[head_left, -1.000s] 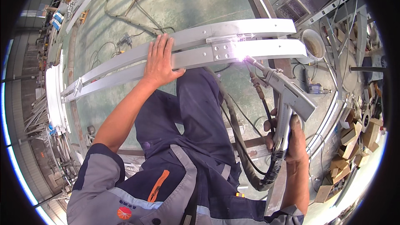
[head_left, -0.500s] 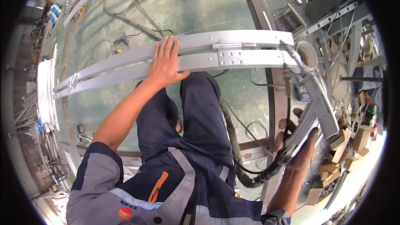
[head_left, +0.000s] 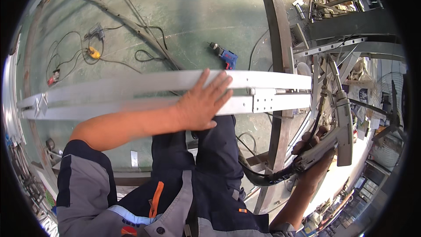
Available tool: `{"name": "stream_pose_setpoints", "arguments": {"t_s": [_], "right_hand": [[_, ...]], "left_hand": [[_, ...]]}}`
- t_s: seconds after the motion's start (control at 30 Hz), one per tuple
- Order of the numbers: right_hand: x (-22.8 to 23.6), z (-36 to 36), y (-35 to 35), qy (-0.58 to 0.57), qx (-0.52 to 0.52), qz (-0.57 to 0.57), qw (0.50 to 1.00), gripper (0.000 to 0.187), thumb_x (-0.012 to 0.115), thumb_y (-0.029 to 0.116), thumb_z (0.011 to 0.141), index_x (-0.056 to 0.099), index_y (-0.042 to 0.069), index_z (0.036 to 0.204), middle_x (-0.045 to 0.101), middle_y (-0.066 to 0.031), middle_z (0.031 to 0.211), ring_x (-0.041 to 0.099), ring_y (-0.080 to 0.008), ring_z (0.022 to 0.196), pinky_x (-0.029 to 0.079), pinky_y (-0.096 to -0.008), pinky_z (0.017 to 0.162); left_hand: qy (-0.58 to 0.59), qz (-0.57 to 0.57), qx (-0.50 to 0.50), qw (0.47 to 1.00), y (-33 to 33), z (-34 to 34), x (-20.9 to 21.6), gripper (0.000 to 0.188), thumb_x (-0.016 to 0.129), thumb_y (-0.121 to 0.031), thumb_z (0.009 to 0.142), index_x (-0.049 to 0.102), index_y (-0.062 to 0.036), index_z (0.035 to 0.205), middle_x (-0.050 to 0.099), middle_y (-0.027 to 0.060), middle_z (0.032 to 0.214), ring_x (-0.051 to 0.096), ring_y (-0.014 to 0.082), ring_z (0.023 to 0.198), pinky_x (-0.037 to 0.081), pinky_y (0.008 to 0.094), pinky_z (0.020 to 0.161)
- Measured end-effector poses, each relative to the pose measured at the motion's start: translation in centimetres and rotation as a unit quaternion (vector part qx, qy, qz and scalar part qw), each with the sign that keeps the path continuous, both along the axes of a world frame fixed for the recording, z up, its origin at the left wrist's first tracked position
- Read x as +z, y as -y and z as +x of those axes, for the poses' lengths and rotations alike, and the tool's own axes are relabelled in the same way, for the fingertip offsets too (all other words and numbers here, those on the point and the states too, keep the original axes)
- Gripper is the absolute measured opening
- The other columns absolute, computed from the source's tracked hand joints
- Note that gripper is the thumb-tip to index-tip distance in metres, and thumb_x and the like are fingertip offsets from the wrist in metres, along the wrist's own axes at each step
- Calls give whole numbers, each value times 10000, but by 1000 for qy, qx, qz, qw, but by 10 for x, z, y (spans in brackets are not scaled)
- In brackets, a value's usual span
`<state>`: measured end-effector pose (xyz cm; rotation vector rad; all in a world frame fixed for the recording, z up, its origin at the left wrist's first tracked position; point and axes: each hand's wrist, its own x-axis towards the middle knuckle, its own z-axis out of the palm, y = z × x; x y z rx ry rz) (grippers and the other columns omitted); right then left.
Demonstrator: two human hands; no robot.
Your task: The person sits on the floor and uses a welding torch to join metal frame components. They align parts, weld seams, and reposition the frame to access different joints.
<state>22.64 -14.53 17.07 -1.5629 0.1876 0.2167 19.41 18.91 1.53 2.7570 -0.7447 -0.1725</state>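
Note:
Two long, silvery metal rails (head_left: 278, 79) run side by side across the view above my knees, joined near their right end by a hinge (head_left: 263, 101). My left hand (head_left: 202, 103) lies across both rails to the left of this hinge, fingers stretched out and flat. On the right, my right hand (head_left: 319, 145) is wrapped around the handle of a grey welding gun (head_left: 344, 123). Its neck points up and away, beside the rails' right end and apart from it. A thick, dark cable (head_left: 267, 178) runs from the handle toward my legs.
A blue drill (head_left: 227, 55) lies on the green floor beyond the rails. Cords, a yellow connector (head_left: 93, 53) and a long hose (head_left: 131, 25) spread across the far left floor. A dark steel beam (head_left: 274, 22) passes under the rails. Scrap and metal frames crowd the right.
The view has shifted, bringing the blue drill into sight. The gun's tip has moved off to the right from the rails' end. My left hand stays on the rails, which look blurred toward the left.

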Motion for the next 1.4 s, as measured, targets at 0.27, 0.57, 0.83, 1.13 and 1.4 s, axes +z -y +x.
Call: {"name": "stream_pose_setpoints", "arguments": {"t_s": [0.27, 0.57, 0.83, 1.13, 1.4], "right_hand": [[30, 13, -78, -60, -75, 1, 995, 959, 618, 780, 910, 384, 57, 1495, 645, -188, 1098, 608, -180, 647, 500, -285, 534], [102, -85, -68, -85, -322, 176, 926, 898, 546, 827, 913, 432, 127, 1463, 648, -153, 1051, 596, -193, 607, 466, -317, 478], [30, -200, -113, -131, -364, 382, 840, 916, 632, 807, 872, 459, 104, 1433, 651, -176, 1040, 634, -249, 624, 512, -360, 516], [-89, -216, -172, -114, -382, 513, 760, 778, 529, 734, 980, 477, 61, 1368, 637, -187, 1006, 627, -222, 589, 513, -353, 502], [-154, -189, -184, -63, -344, 559, 752, 791, 500, 757, 985, 491, 65, 1367, 655, -170, 1006, 633, -208, 575, 499, -332, 489]], "left_hand": [[43, -10, 5, 999, -7, -4, -5, 908, 796, -490, 763, 527, -7, 1483, 304, 239, 1679, 235, 438, 1579, 142, 706, 1247], [-23, 3, -21, 1000, -2, -2, -8, 842, 787, -400, 777, 507, 42, 1436, 245, 284, 1675, 165, 464, 1587, 107, 708, 1248], [-7, 55, -11, 998, -9, 4, -13, 820, 770, -334, 792, 409, 42, 1425, 170, 312, 1667, 96, 517, 1576, 58, 708, 1246], [39, 89, -54, 994, -11, 11, -10, 809, 742, -312, 805, 378, 58, 1426, 168, 322, 1658, 91, 522, 1572, 68, 695, 1246], [62, 113, -64, 990, -13, 13, -5, 808, 714, -230, 804, 327, 56, 1453, 152, 349, 1643, 119, 571, 1542, 91, 694, 1232]]}}
